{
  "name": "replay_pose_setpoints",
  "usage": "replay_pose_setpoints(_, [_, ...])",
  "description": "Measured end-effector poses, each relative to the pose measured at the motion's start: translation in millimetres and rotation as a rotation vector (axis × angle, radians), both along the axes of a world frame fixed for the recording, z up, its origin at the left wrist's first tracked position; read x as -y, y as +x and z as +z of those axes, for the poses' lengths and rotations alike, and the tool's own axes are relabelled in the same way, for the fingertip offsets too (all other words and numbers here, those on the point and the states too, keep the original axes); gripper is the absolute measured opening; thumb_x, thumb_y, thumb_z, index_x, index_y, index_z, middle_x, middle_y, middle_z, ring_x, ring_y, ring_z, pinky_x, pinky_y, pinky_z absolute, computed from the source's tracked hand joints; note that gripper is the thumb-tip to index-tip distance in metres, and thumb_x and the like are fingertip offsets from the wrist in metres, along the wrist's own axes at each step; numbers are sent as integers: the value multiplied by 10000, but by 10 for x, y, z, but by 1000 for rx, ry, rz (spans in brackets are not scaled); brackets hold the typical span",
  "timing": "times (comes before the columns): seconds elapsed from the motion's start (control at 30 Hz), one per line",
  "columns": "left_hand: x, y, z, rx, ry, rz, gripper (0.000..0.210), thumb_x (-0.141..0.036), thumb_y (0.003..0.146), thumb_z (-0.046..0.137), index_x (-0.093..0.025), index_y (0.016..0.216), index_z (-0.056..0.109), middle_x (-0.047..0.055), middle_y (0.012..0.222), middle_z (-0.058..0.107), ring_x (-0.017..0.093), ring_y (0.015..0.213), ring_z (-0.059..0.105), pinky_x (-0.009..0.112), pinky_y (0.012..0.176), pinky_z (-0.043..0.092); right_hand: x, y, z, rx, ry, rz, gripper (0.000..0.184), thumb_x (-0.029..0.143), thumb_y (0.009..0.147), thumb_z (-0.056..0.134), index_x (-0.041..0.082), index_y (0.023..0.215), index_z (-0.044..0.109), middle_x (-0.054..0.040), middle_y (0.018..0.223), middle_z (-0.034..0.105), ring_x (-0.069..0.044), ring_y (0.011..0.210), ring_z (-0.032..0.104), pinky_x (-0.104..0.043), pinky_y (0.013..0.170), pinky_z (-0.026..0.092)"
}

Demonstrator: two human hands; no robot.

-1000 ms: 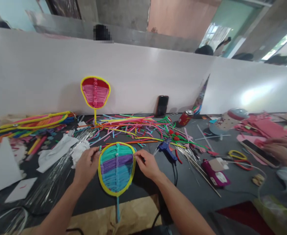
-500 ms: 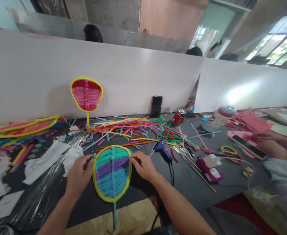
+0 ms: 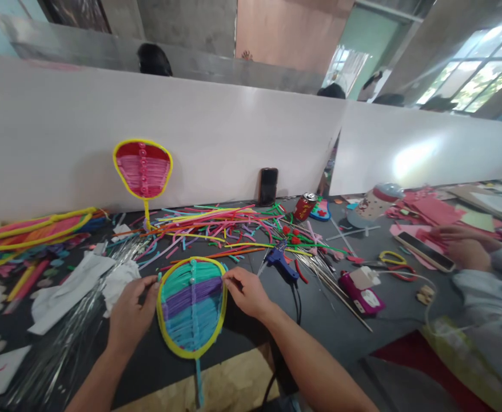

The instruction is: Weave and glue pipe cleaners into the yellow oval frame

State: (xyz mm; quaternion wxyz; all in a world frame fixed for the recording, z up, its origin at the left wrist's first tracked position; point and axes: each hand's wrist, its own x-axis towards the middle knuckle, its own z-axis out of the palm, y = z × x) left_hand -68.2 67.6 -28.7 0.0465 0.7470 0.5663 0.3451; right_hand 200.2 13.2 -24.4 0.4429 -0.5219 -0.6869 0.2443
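Observation:
A hand-fan shape made of pipe cleaners (image 3: 178, 332) is in front of me, with a yellow rim and bands of green, purple and blue. A light-blue strip with a few beads runs down its middle, and a blue stem points toward me. My left hand (image 3: 131, 313) pinches its upper left edge, where a small teal tip shows by the fingers. On the opposite edge, my right hand (image 3: 247, 293) has thumb and forefinger closed on the yellow rim. A blue hot glue gun (image 3: 283, 264) lies to the right of that hand.
Loose pipe cleaners (image 3: 216, 220) are heaped behind the fan. A pink-and-red fan (image 3: 143, 171) stands against the white partition. A phone (image 3: 269, 186), a red can (image 3: 305, 206), scissors (image 3: 399, 270) and a magenta box (image 3: 361, 293) are rightward, beside a co-worker's hands (image 3: 465, 246). Crumpled paper (image 3: 122, 277) lies left.
The whole view has shifted slightly, so the table things sit a little further left. Both hands keep their grip on the fan's edges, and it tilts slightly differently.

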Motion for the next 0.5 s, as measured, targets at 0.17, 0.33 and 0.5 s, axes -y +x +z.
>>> replay_pose_setpoints(0.17, [-5,-11,-22,6,-14,9,304,-444,848,451,-210,911,636,55,887,694,216,837,646,301,732,503,1,-3,-27,5,2,13,167,215,871,480,198,905,643,-40,808,660,-153,738,606,-259,708,476])
replay_pose_setpoints(0.33, [-9,-12,-23,13,-26,8,290,-434,843,459,-214,903,637,53,883,696,217,836,648,301,730,504,0,-5,-37,6,-5,25,167,202,867,480,198,908,642,-38,814,657,-156,766,610,-261,723,472])
replay_pose_setpoints(0.5, [1,7,-4,21,-13,26,285,-426,839,459,-209,900,633,57,883,697,220,841,649,309,755,502,2,-10,-28,1,-16,24,168,205,862,480,202,905,643,-39,822,661,-156,766,609,-262,719,468])
